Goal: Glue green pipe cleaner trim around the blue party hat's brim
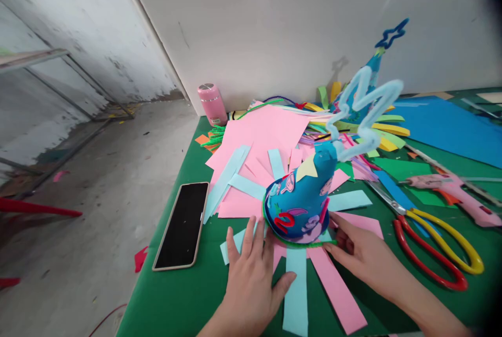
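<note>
A blue paper cone hat [306,196], decorated with stickers, stands slightly tilted on pink and light blue paper strips [296,287] that fan out around it. A pale blue pipe-cleaner star [368,112] rises from its tip. Around the brim runs a green pipe cleaner [314,244], whose loose end shows at the right. My left hand [251,266] lies with fingers spread, its fingertips at the left front of the brim. My right hand [363,251] pinches the end of the green pipe cleaner between thumb and fingers, beside the hat's right edge.
Left of the hat lies a phone [182,226]. Scissors [435,243] and a pink glue gun [455,190] are on the right. Behind stand a pink bottle [212,104] and another blue cone hat [374,70]. Pink paper [262,130] and blue paper [451,123] cover parts of the green table [168,300].
</note>
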